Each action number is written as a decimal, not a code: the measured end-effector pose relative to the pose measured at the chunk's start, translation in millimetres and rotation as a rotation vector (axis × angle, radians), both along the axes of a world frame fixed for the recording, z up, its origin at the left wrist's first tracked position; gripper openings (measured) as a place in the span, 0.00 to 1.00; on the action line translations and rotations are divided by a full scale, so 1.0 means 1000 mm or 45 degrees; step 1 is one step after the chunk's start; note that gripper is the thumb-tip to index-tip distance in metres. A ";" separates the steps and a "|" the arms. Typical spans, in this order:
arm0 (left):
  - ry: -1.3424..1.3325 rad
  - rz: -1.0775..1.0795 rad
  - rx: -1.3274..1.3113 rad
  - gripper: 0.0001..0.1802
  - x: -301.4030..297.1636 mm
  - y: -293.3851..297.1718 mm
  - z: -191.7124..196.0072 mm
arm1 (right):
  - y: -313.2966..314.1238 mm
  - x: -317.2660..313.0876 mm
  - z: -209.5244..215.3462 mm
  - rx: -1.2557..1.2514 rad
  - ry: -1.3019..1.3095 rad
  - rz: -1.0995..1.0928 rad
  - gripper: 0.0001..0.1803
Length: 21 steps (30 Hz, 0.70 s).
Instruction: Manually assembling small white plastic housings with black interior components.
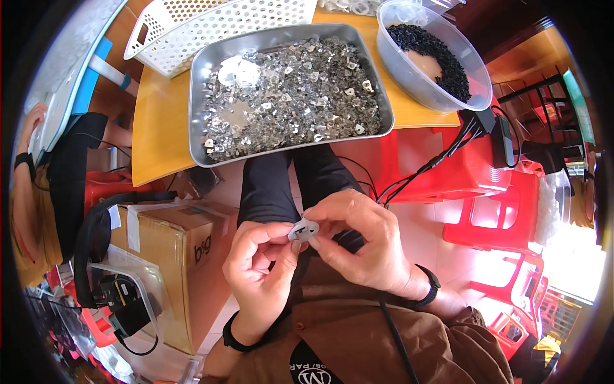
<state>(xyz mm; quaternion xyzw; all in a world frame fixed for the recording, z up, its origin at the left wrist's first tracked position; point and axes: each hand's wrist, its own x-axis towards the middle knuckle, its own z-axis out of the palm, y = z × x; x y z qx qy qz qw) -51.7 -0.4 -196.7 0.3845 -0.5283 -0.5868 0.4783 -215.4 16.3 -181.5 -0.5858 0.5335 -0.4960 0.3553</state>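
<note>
Above my lap, my left hand (265, 262) and my right hand (358, 240) meet at a small pale, rounded piece with dark slots (303, 230). Thumb and forefinger of each hand pinch it from opposite sides; its exact kind is too small to make out. Beyond my knees, a metal tray (194, 109) on the table holds a thick layer of small shiny and clear parts. A few white pieces (240, 72) lie in a bright heap at the tray's far left.
A clear round tub (476, 96) of small black pieces stands right of the tray on the yellow table (150, 147). Behind is a white perforated basket (224, 32). A cardboard box (173, 269) sits at my left, red stools (492, 217) at right. Another person's arm (27, 192) shows far left.
</note>
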 end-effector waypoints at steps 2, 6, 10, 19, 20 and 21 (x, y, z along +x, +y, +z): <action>-0.038 0.026 -0.070 0.12 -0.001 0.002 -0.001 | 0.000 0.002 0.001 -0.074 0.062 0.003 0.14; -0.182 0.041 -0.264 0.13 -0.001 0.005 0.003 | -0.001 0.004 0.001 -0.223 0.200 -0.049 0.15; -0.252 0.102 -0.348 0.16 -0.003 0.006 0.003 | 0.000 0.006 0.004 -0.264 0.263 -0.081 0.14; -0.292 0.217 -0.731 0.18 -0.002 0.004 0.001 | 0.004 -0.001 0.001 -0.442 0.201 0.005 0.15; -0.295 0.218 -0.731 0.18 -0.002 0.004 0.001 | 0.003 0.001 0.002 -0.465 0.210 -0.038 0.15; -0.288 0.214 -0.754 0.18 -0.002 0.004 0.001 | 0.004 0.000 0.004 -0.465 0.208 -0.036 0.15</action>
